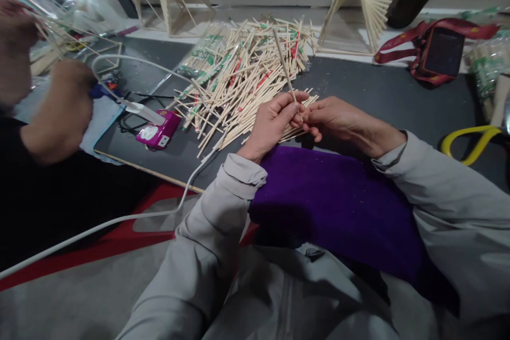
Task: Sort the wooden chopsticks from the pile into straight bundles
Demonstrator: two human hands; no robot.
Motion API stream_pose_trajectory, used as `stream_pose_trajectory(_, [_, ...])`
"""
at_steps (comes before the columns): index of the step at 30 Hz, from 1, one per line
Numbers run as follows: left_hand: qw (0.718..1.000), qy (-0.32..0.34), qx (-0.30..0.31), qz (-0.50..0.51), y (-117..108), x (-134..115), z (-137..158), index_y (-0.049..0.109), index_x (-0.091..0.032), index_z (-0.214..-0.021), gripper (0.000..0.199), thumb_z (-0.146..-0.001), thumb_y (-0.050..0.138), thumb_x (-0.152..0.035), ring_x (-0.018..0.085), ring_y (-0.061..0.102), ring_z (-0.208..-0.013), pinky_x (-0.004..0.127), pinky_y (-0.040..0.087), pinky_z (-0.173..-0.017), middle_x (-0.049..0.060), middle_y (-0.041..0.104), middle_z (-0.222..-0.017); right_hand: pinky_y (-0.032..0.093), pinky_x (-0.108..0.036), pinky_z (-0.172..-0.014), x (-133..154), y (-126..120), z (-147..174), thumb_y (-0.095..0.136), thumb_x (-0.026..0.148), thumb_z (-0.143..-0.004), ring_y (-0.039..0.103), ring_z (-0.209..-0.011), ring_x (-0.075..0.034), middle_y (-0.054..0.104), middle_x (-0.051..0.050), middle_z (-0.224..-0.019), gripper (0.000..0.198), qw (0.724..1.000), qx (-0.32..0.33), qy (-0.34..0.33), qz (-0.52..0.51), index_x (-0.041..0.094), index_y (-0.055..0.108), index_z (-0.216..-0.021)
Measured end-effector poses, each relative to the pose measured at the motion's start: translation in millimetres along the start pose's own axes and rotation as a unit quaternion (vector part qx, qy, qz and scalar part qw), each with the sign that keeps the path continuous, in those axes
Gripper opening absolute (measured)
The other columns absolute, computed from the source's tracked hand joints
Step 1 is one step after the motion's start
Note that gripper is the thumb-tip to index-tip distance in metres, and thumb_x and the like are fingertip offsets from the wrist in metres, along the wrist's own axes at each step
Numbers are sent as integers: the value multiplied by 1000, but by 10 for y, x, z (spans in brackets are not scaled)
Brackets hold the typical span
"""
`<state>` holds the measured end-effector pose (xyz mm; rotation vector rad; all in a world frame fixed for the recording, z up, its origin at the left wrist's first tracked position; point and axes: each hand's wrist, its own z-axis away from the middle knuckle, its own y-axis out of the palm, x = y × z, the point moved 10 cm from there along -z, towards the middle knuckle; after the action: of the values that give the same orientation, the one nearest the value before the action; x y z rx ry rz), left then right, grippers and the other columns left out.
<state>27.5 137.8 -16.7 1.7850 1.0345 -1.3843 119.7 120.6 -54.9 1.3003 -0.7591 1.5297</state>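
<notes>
A thin wooden chopstick (282,58) points up and away from me, its lower end between my hands. My left hand (274,122) pinches it between thumb and fingers. Close against it, my right hand (338,119) has its fingers closed at the chopstick's lower end. Just beyond both hands lies a large loose pile of chopsticks (251,90), some with red and green paper wrapping. A purple cloth (326,186) covers my lap below my wrists.
A pink power socket (159,130) with a white cable (131,218) stands left on the dark table (342,82). Stick frames (368,5) stand at the back. A lanyard with a dark case (442,50) and yellow-handled scissors (470,143) lie right. Another person's arm (61,111) works at left.
</notes>
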Motion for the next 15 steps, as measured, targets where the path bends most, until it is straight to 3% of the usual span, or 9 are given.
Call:
stream_pose_trajectory(7, [999, 30, 2, -16, -14, -31, -11, 71, -19, -108, 24, -92, 64, -36, 6, 64, -67, 20, 56, -67, 1, 69, -88, 45, -16, -38, 28, 49, 11, 66, 17, -86, 48, -44, -6, 56, -1, -59, 18, 1000, -13, 8, -23, 13, 65, -68])
stream_pose_trajectory(15, [998, 39, 5, -47, -1, -75, -8, 71, -18, -107, 19, -94, 58, -23, 6, 62, -66, 20, 54, -67, 1, 68, -86, 49, -20, -42, -28, -8, 29, 65, 19, -89, 56, -49, -10, 60, -5, -65, 16, 998, -6, 58, -29, 11, 69, -77])
